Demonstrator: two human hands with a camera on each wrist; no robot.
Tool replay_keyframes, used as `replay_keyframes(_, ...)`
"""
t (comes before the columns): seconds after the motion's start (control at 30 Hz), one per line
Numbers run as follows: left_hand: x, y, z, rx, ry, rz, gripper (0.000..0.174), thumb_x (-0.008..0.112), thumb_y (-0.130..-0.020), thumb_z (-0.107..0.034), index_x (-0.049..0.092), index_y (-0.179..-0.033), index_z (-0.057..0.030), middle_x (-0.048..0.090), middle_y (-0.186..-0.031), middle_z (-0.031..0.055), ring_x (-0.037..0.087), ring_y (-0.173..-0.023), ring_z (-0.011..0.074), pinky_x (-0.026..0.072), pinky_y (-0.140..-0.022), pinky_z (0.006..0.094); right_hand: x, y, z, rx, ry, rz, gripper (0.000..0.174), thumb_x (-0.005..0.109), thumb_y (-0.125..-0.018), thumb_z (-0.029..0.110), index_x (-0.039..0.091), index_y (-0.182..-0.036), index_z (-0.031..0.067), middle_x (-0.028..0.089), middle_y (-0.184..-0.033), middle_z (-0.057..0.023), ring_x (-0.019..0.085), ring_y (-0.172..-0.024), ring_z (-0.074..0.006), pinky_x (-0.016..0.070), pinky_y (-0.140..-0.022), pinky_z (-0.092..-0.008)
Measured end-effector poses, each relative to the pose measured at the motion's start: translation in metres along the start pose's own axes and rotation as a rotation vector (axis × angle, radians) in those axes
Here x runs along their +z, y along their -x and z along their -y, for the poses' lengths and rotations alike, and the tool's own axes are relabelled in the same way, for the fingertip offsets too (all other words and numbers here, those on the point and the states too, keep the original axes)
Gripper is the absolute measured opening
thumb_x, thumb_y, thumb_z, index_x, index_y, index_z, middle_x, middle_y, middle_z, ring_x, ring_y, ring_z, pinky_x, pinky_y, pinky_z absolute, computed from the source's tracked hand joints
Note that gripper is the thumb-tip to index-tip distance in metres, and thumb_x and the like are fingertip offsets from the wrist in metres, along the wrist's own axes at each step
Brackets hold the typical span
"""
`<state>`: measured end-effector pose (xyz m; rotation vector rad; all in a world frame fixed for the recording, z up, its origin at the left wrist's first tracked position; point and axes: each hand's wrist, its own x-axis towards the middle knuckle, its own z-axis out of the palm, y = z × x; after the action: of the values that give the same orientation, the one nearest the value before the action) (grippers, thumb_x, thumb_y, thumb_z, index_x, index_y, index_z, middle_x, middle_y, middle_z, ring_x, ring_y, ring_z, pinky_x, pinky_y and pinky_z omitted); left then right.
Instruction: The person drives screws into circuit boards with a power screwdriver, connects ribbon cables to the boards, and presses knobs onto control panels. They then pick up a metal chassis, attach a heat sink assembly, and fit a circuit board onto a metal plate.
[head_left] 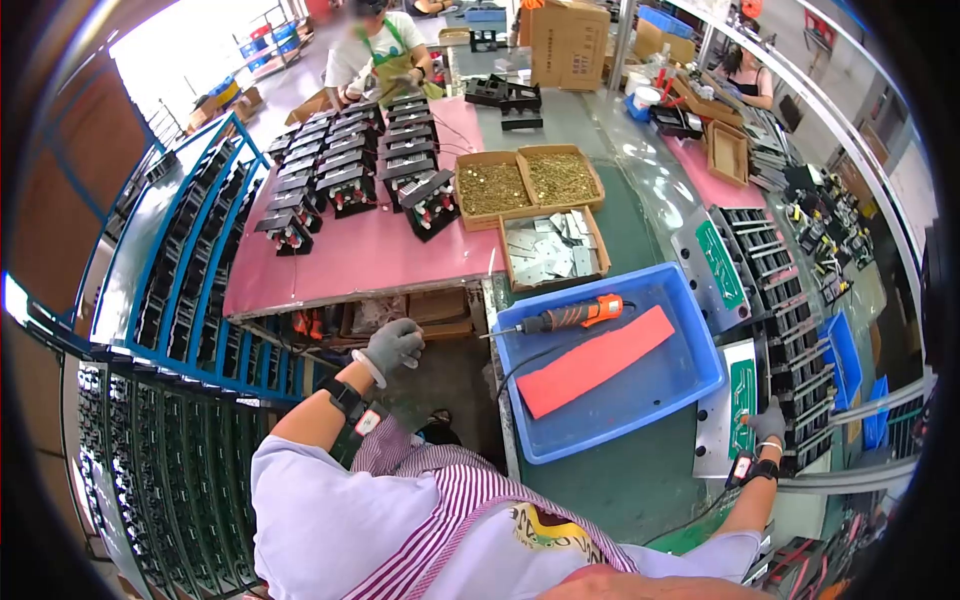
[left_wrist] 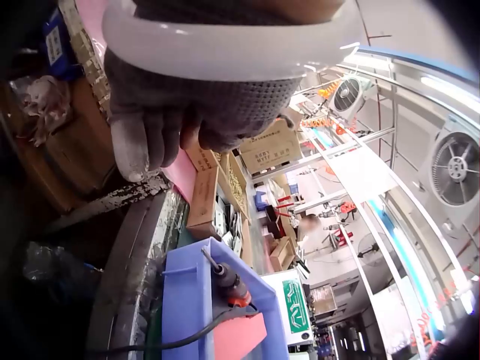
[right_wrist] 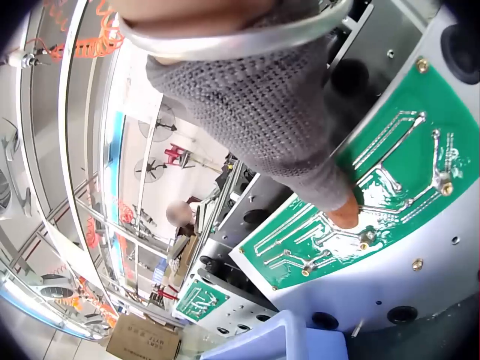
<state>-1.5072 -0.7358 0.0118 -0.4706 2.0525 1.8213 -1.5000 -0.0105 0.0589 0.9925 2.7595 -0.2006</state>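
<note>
My gloved right hand [head_left: 768, 425] is at the right edge of a silver metal plate [head_left: 712, 455] that bears a green circuit board [head_left: 742, 388]. In the right wrist view, its bare thumb tip [right_wrist: 345, 214] touches the board's shiny soldered face; the other fingers are hidden, so I cannot tell whether they grip the plate. My gloved left hand [head_left: 394, 345] hangs in the air left of the blue tray [head_left: 600, 440], fingers loosely curled around nothing. Inside that tray lie an orange-and-black electric screwdriver [head_left: 570, 315] and a flat red-pink strip [head_left: 597, 362].
Another plate with a green board [head_left: 722, 265] lies farther back. Cardboard boxes hold brass-coloured screws [head_left: 495, 187] and metal pieces [head_left: 545, 250]. Black assemblies [head_left: 350, 160] line the pink mat [head_left: 350, 255]. Loaded racks [head_left: 190, 270] stand at left. A person in a green apron [head_left: 388, 50] works opposite.
</note>
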Motion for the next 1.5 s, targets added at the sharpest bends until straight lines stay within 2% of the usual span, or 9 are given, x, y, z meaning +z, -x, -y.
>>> replay_keyframes(0.2,0.036,0.011,-0.009,0.007,-0.02,0.142,0.022,0.053,-0.086,-0.017,0.049,-0.101,-0.0009,0.057,-0.083,0.0089,0.057,-0.069,0.016,0.0519,-0.058,0.0297,0.008,0.001,-0.012,-0.137,-0.119,-0.097,0.088,0.078,-0.057,0.026,0.036,-0.128,-0.0048,0.056,-0.109,-0.0241,0.057,-0.1,-0.0325,0.0441,-0.085,-0.036)
replay_keyframes(0.3,0.062,0.015,-0.027,0.02,-0.015,0.255,0.026,0.05,-0.085,-0.016,0.05,-0.104,0.0024,0.057,-0.085,0.0092,0.058,-0.072,0.0149,0.0519,-0.06,0.0265,0.007,0.009,-0.022,-0.116,-0.464,-0.016,0.075,0.075,-0.063,0.017,0.039,-0.124,-0.0076,0.062,-0.098,-0.0189,0.061,-0.085,-0.0229,0.0472,-0.072,-0.0324)
replay_keyframes(0.43,0.11,0.027,-0.059,0.049,-0.089,0.402,0.028,0.05,-0.086,-0.018,0.051,-0.105,0.0028,0.057,-0.085,0.0086,0.057,-0.072,0.0141,0.0512,-0.063,0.0264,0.014,0.015,-0.033,-0.168,-0.46,-0.141,0.049,0.072,-0.065,0.023,0.055,-0.104,-0.0019,0.063,-0.088,-0.0204,0.061,-0.081,-0.0322,0.0464,-0.072,-0.0372)
replay_keyframes(0.47,0.122,0.027,-0.064,0.062,-0.12,0.445,0.028,0.05,-0.086,-0.018,0.051,-0.105,0.003,0.057,-0.086,0.0086,0.057,-0.072,0.0141,0.0511,-0.063,0.0265,-0.013,0.045,-0.007,-0.213,-0.147,-0.103,0.049,0.071,-0.065,0.029,0.056,-0.102,0.0008,0.062,-0.09,-0.0224,0.059,-0.085,-0.0376,0.046,-0.073,-0.0404)
replay_keyframes(0.67,0.184,0.026,-0.077,0.161,-0.171,0.651,0.028,0.049,-0.087,-0.018,0.052,-0.105,0.003,0.057,-0.081,0.0073,0.056,-0.069,0.013,0.0506,-0.063,0.0267,0.006,0.074,0.003,-0.189,0.098,-0.088,0.041,0.06,-0.076,0.035,0.054,-0.105,0.007,0.062,-0.089,-0.0198,0.058,-0.086,-0.0374,0.0457,-0.076,-0.0443)
replay_keyframes(0.97,0.331,0.033,-0.095,0.281,-0.436,1.095,0.032,0.052,-0.087,-0.023,0.048,-0.103,0.0048,0.055,-0.08,0.0082,0.056,-0.072,0.0152,0.0473,-0.067,0.0282,0.035,0.116,-0.032,-0.146,-0.152,-0.119,0.029,0.046,-0.079,0.027,0.055,-0.09,0.0016,0.061,-0.084,-0.0221,0.059,-0.08,-0.039,0.0456,-0.072,-0.0463)
replay_keyframes(1.2,0.434,0.059,-0.037,0.803,-0.873,0.774,0.055,0.057,-0.079,-0.039,0.042,-0.11,0.0034,0.053,-0.098,0.0256,0.059,-0.076,0.0361,0.0477,-0.069,0.0402,0.057,0.204,-0.028,-0.035,-0.533,-0.092,0.024,0.05,-0.076,0.024,0.054,-0.084,0.002,0.059,-0.077,-0.0208,0.057,-0.075,-0.0391,0.0446,-0.068,-0.0459)
replay_keyframes(1.37,0.457,0.071,-0.016,0.626,-1.115,0.78,0.092,0.068,-0.069,-0.037,0.017,-0.131,0.0079,0.038,-0.121,0.0329,0.051,-0.102,0.0431,0.0435,-0.086,0.041,0.074,0.249,-0.003,0.09,-0.696,-0.02,0.027,0.052,-0.076,0.027,0.053,-0.085,0.0022,0.059,-0.075,-0.0209,0.057,-0.075,-0.0392,0.0443,-0.068,-0.0467)
replay_keyframes(1.5,0.46,0.076,-0.032,0.533,-1.195,0.776,0.089,0.066,-0.066,-0.025,0.016,-0.133,0.0057,0.042,-0.12,0.0302,0.049,-0.106,0.0406,0.0435,-0.088,0.039,0.082,0.26,-0.006,0.201,-0.786,-0.087,0.027,0.055,-0.074,0.025,0.055,-0.086,0.0012,0.058,-0.072,-0.0207,0.057,-0.069,-0.0376,0.044,-0.063,-0.0442)
